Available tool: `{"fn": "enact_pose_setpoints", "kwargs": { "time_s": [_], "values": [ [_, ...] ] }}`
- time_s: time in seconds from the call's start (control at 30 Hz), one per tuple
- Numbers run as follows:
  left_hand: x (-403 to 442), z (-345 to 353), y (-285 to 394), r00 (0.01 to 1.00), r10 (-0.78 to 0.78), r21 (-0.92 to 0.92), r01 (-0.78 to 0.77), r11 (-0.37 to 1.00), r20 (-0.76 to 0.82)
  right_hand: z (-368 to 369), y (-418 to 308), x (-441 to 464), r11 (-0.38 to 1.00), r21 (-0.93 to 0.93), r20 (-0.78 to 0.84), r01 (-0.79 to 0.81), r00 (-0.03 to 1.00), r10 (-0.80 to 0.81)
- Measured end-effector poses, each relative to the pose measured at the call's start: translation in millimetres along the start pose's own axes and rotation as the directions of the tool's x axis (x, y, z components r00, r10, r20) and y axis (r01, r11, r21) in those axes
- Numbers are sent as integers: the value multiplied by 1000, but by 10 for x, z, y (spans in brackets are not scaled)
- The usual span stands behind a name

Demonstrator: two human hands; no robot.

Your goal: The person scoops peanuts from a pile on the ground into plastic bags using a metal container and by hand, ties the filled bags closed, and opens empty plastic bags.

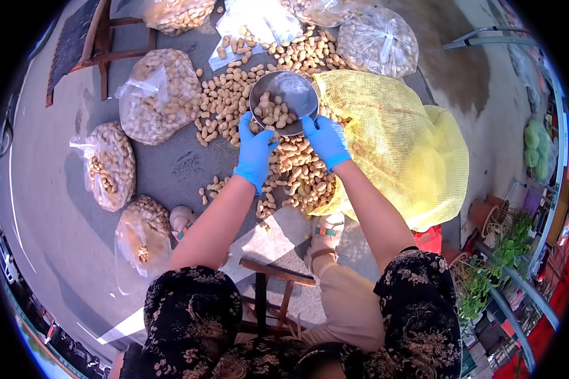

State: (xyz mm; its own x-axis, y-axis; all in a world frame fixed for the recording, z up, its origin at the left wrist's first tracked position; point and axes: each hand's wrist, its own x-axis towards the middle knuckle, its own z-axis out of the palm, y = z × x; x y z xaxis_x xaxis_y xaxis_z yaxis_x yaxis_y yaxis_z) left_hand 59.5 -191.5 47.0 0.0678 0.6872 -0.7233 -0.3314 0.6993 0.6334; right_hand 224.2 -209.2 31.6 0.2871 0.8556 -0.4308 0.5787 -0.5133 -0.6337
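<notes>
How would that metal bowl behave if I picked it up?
The metal bowl is probably stiff: its rim looks evenly round. Its smooth, shiny wall might be slippery. The loose peanuts inside, heaped toward one side, could well slide or spill if it tilted.

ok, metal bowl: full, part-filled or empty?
Part-filled: peanuts heap on the near-left side of the metal bowl, while bare metal shows beyond them. The left hand and right hand hold it.
</notes>
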Motion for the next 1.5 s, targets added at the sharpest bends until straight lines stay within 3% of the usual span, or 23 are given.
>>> {"fn": "enact_pose_setpoints", "kwargs": {
  "time_s": [0.07,0.17,0.2,0.3,0.33,0.43,0.57,0.6,0.7,0.73,0.83,0.87,0.97,1.07,1.17,1.2,1.23,1.27,1.3,1.43,1.5],
  "values": [
    [-217,35,303,991,19,66,-28,997,134,-52,19,-36,980,147,89,-132,989,120],
    [-361,-121,505,932,195,451,-322,832,306,-101,-245,-341,929,259,197,-266,956,219],
    [-393,-206,521,895,250,505,-420,754,370,-47,-250,-420,944,243,199,-221,964,174],
    [-716,-351,737,849,182,728,-521,446,496,95,-372,-654,986,121,237,-111,968,80],
    [-945,-345,873,868,84,631,-419,653,490,105,-469,-767,984,156,228,-81,973,44],
    [-1183,-703,1052,849,18,566,-367,738,528,155,-697,-987,992,124,264,-12,964,-21],
    [-1421,-1525,1126,872,146,366,-341,866,468,265,-944,-1187,953,283,396,-106,918,-15],
    [-1491,-1768,1073,897,254,354,-385,852,363,313,-966,-1165,969,223,454,-111,891,-2],
    [-1720,-2577,770,806,574,526,-554,646,144,539,-1197,-1269,954,252,527,-165,850,7],
    [-1834,-2806,661,796,601,557,-529,641,64,648,-1248,-1291,946,269,563,-179,827,-3],
    [-2144,-3174,347,568,819,928,-260,268,-78,956,-1537,-1407,955,250,638,-160,769,-39],
    [-2269,-3297,326,576,813,961,-174,217,-79,1069,-1637,-1471,959,247,651,-140,757,-57],
    [-2606,-3588,512,419,890,970,225,89,-179,1346,-1943,-1676,944,321,704,-79,686,-182],
    [-2811,-4130,628,185,906,852,450,266,-381,1653,-2275,-1852,912,406,699,47,627,-344],
    [-2827,-4670,452,238,771,745,528,408,-591,2013,-2564,-1985,798,481,569,364,563,-600],
    [-2760,-4970,248,358,697,735,575,359,-621,2067,-2753,-2079,713,432,484,552,526,-700],
    [-2720,-5028,256,400,579,687,210,696,-710,2156,-2880,-2118,604,377,438,702,439,-784],
    [-2687,-5070,254,488,461,433,-177,884,-741,2267,-2996,-2135,472,312,402,825,336,-852],
    [-2651,-5089,274,598,374,43,-493,869,-709,2373,-3087,-2154,319,238,374,917,216,-902],
    [-2688,-5113,692,621,246,-198,-556,807,-744,2723,-3256,-2399,-37,-38,406,999,-19,-913],
    [-2701,-5121,843,668,178,-304,-538,786,-722,2947,-3166,-2427,-238,-53,398,970,-198,-896]
  ]
}}
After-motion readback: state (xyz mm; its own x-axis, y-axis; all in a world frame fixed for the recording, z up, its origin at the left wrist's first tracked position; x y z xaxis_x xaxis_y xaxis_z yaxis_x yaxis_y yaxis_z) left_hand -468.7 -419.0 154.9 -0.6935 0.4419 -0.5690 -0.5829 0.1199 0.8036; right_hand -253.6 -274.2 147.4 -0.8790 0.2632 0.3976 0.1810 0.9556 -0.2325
